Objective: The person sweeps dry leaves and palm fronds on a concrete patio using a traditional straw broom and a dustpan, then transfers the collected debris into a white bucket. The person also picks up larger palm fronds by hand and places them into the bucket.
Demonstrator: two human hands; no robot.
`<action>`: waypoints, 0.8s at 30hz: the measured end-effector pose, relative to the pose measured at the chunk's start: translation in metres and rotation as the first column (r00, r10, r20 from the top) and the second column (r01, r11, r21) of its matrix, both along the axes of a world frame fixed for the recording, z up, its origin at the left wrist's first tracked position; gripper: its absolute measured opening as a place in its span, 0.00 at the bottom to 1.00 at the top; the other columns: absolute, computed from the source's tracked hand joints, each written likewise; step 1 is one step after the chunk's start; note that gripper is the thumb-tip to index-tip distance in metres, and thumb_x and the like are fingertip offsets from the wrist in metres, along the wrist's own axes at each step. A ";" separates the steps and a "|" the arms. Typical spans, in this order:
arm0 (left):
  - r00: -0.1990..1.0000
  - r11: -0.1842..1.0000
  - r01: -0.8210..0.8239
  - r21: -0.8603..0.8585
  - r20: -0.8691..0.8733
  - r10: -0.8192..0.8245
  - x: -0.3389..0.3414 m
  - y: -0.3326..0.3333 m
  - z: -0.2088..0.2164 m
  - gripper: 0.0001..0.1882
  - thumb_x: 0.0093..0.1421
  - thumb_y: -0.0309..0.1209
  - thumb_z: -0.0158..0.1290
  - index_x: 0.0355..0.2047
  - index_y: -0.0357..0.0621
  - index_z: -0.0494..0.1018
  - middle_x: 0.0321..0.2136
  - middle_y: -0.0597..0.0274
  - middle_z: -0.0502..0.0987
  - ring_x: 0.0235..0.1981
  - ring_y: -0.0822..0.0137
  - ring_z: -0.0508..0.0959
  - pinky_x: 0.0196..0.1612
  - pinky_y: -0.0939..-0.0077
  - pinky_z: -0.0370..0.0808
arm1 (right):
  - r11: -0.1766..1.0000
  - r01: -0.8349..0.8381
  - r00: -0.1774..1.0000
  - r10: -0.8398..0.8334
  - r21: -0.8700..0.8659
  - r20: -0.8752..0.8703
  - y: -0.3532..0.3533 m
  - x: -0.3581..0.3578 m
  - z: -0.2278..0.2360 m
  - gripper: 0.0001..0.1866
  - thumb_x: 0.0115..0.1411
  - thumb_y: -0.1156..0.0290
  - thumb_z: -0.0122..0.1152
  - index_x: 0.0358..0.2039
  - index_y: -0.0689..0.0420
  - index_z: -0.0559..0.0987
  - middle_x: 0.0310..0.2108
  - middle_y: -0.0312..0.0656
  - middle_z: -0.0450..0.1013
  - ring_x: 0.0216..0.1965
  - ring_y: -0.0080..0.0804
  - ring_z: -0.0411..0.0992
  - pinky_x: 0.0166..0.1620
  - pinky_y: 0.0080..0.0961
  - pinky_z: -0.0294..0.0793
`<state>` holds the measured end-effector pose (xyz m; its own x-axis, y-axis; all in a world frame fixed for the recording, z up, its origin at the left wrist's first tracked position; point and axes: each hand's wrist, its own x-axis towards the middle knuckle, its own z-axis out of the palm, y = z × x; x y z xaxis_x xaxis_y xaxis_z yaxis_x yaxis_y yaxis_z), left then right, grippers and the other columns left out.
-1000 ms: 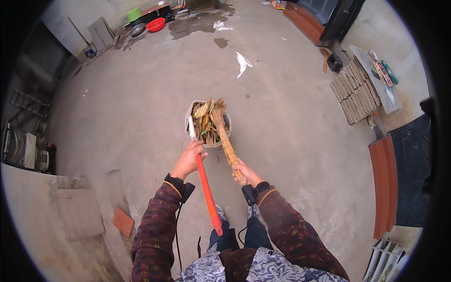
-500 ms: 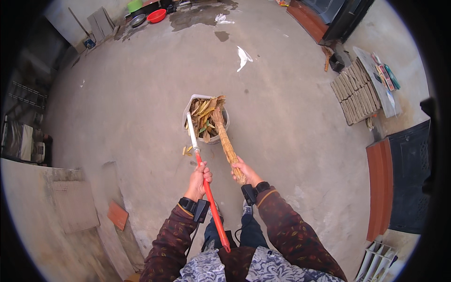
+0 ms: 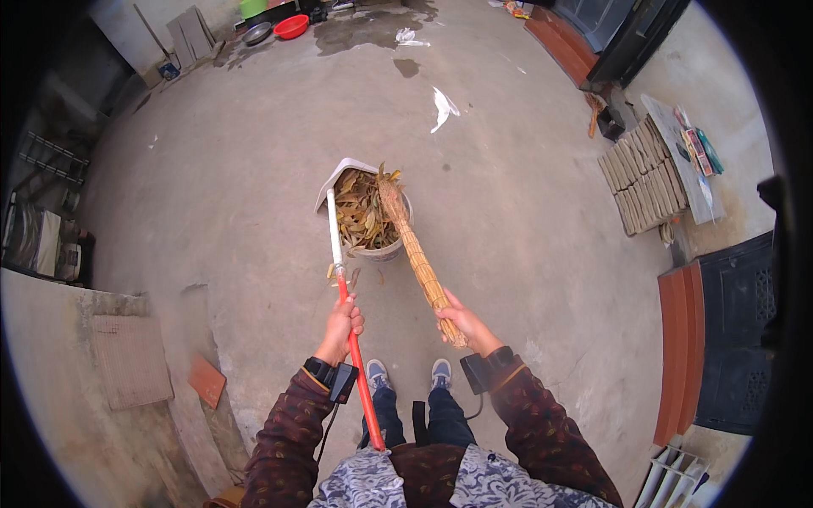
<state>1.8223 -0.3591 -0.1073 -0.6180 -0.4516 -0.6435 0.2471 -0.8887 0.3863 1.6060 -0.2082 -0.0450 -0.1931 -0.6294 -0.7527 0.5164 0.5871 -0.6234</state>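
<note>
My left hand [image 3: 340, 324] is closed round the red and white handle of a long-handled dustpan [image 3: 335, 224]. The dustpan's pale pan is tilted at the far left rim of a bucket [image 3: 386, 253]. Dry brown and yellow leaves [image 3: 360, 212] fill the bucket's mouth; how deep they go is hidden. In my right hand [image 3: 462, 321] is a bound straw broom [image 3: 420, 264], gripped near its lower end. Its bristle head rests against the leaves at the bucket's right side.
White scraps [image 3: 442, 110] lie on the concrete floor ahead. Stacked grey-brown slabs [image 3: 644, 176] stand at the right wall, above red steps [image 3: 680, 351] by a dark door. A red basin [image 3: 291, 27] sits at the far left, and a reddish tile [image 3: 207, 381] leans nearer.
The dustpan's pan has tipped up and shifted left, away from the broom. More leaves now sit down inside the bucket. My right hand has moved right and nearer to me with the broom.
</note>
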 end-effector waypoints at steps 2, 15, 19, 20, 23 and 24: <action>1.000 1.000 0.018 -0.007 -0.003 -0.018 0.008 -0.001 0.003 0.08 0.64 0.33 0.38 0.42 0.47 0.59 0.15 0.73 0.55 0.11 0.81 0.55 0.11 0.87 0.54 | 0.999 -0.044 0.998 0.044 0.004 -0.044 0.007 0.001 0.001 0.43 0.52 0.73 0.53 0.64 0.47 0.40 0.29 0.37 0.65 0.23 0.26 0.65 0.19 0.27 0.71; 0.968 0.965 0.203 -0.167 0.186 -0.171 0.021 -0.012 0.000 0.05 0.63 0.33 0.39 0.39 0.50 0.59 0.16 0.73 0.56 0.12 0.80 0.55 0.12 0.84 0.54 | 0.612 -0.358 0.225 0.789 0.705 -0.571 0.028 0.015 0.028 0.41 0.47 0.66 0.53 0.62 0.48 0.50 0.31 0.54 0.73 0.33 0.49 0.72 0.37 0.39 0.70; 0.963 0.958 0.216 -0.186 0.203 -0.178 0.037 -0.004 0.015 0.07 0.63 0.33 0.38 0.41 0.49 0.59 0.15 0.75 0.55 0.10 0.80 0.54 0.12 0.84 0.53 | 0.617 -0.338 0.066 0.769 0.711 -0.636 0.040 0.013 0.037 0.40 0.45 0.69 0.52 0.61 0.49 0.52 0.29 0.52 0.74 0.31 0.48 0.73 0.34 0.40 0.71; 0.959 0.957 0.218 -0.192 0.227 -0.172 0.040 -0.002 0.018 0.08 0.63 0.33 0.38 0.42 0.49 0.59 0.14 0.75 0.55 0.10 0.80 0.53 0.12 0.84 0.52 | 0.604 -0.333 0.050 0.778 0.724 -0.626 0.045 0.011 0.038 0.40 0.45 0.69 0.52 0.61 0.48 0.53 0.29 0.51 0.74 0.31 0.48 0.73 0.34 0.40 0.71; 0.951 0.945 0.247 -0.215 0.239 -0.195 0.045 0.000 0.023 0.10 0.63 0.33 0.38 0.44 0.49 0.58 0.14 0.75 0.55 0.10 0.80 0.54 0.12 0.84 0.52 | 0.616 -0.311 0.012 0.764 0.724 -0.645 0.055 0.007 0.038 0.39 0.44 0.70 0.52 0.60 0.47 0.55 0.29 0.51 0.74 0.31 0.47 0.73 0.34 0.39 0.72; 0.951 0.937 0.251 -0.241 0.244 -0.192 0.046 0.001 0.024 0.10 0.63 0.33 0.39 0.44 0.49 0.58 0.14 0.75 0.55 0.10 0.80 0.54 0.11 0.84 0.52 | 0.612 -0.311 0.007 0.767 0.727 -0.642 0.059 0.007 0.038 0.39 0.44 0.70 0.52 0.60 0.47 0.55 0.29 0.50 0.74 0.31 0.47 0.73 0.34 0.39 0.72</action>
